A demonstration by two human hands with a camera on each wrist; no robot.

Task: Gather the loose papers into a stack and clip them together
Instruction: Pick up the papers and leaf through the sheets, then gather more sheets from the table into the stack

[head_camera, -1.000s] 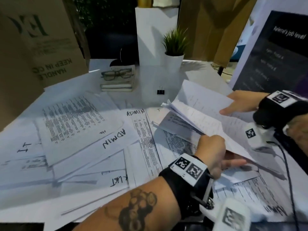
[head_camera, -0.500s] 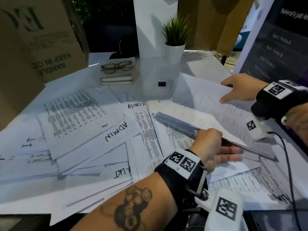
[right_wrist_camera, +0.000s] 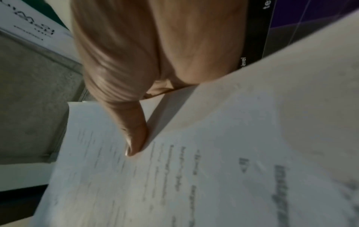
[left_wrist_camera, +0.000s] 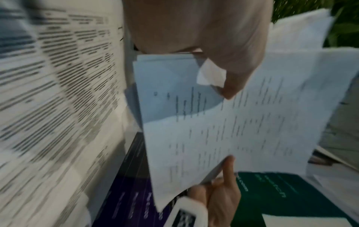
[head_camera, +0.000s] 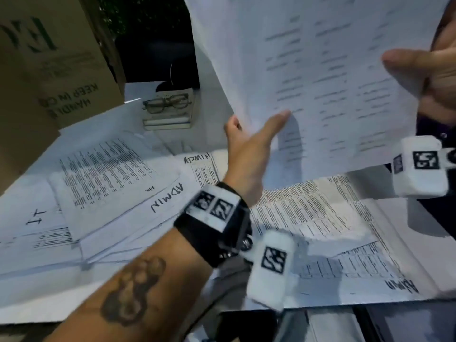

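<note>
Holding: a sheaf of papers (head_camera: 320,77) raised upright between both hands, above the desk.
Left hand (head_camera: 249,154): grips the sheaf's lower left edge, thumb on the printed face, fingers behind.
Right hand (head_camera: 429,77): pinches the right edge, thumb laid across the page.
Loose sheets (head_camera: 111,176): spread flat under and left of the left hand.
Glasses (head_camera: 166,103): on a stack of books (head_camera: 167,119), beyond the left hand.
Cardboard box (head_camera: 49,58): far left.
</note>
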